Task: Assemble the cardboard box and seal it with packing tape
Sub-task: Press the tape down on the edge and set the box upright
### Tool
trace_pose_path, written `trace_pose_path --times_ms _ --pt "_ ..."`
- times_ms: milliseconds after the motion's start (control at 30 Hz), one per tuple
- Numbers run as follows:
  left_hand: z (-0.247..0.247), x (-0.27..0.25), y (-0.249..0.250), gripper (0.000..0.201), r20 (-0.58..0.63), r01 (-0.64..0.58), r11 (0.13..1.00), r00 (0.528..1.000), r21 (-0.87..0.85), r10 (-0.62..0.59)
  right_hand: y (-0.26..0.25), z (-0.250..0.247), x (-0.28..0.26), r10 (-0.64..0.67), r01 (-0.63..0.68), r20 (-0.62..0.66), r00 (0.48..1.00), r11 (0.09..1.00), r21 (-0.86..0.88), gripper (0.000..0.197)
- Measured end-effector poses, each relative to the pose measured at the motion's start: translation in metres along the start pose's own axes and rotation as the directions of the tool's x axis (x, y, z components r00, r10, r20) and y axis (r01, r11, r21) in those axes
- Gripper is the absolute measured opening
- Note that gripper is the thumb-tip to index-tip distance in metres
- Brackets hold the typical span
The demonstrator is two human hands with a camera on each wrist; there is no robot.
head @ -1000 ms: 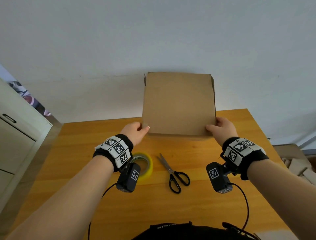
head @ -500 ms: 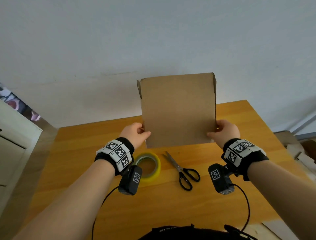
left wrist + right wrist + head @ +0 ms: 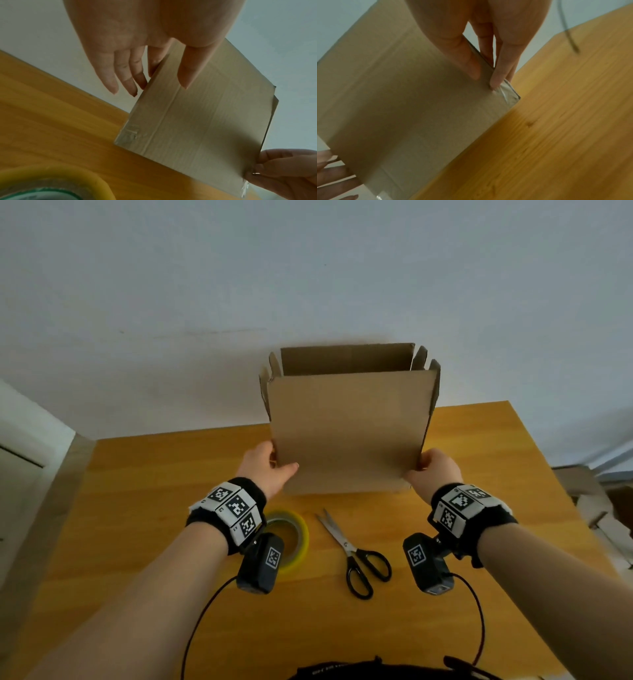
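A brown cardboard box [image 3: 346,433] stands upright near the far edge of the wooden table [image 3: 137,508], opened into a sleeve with its top flaps up. My left hand [image 3: 270,467] holds its lower left edge, thumb on the front panel [image 3: 205,121] and fingers [image 3: 133,86] behind the edge. At the lower right corner my right hand [image 3: 428,470] pinches it; old clear tape shows there beside the fingertips [image 3: 493,83]. A yellow packing tape roll [image 3: 291,539] lies flat under my left wrist, with black-handled scissors [image 3: 356,556] to its right.
A white cabinet [image 3: 20,457] stands left of the table. Loose cardboard pieces [image 3: 589,498] lie on the floor off the right edge. A plain wall rises just behind the box. Black cables hang from both wrist cameras over the near table.
The box was flat against itself and raised; it has now spread open into a sleeve, so its back wall and side flaps show. Both hands kept hold of its lower corners.
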State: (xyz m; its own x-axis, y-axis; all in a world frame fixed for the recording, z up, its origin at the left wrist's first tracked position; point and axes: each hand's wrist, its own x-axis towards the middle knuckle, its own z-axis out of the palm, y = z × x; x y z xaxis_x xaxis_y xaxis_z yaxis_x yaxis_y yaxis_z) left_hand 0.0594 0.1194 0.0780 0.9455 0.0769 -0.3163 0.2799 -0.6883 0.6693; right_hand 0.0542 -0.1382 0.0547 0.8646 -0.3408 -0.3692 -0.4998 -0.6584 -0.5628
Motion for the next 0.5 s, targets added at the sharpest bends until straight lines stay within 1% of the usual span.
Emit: trace_pose_path --times_ms 167,300,500 --pt "0.014 0.016 0.004 0.04 0.023 0.091 0.995 0.996 -0.034 -0.09 0.001 0.009 0.032 0.003 -0.002 0.061 0.998 1.0 -0.006 0.021" --pt "0.025 0.03 0.007 0.045 0.036 0.16 0.984 0.987 -0.075 -0.158 -0.001 0.012 0.051 0.017 -0.019 0.102 0.995 1.0 0.017 0.025" --pt "0.04 0.041 0.012 0.058 0.049 0.227 0.969 0.974 -0.093 -0.223 -0.005 0.008 0.069 -0.006 0.005 0.168 0.986 1.0 0.009 0.033"
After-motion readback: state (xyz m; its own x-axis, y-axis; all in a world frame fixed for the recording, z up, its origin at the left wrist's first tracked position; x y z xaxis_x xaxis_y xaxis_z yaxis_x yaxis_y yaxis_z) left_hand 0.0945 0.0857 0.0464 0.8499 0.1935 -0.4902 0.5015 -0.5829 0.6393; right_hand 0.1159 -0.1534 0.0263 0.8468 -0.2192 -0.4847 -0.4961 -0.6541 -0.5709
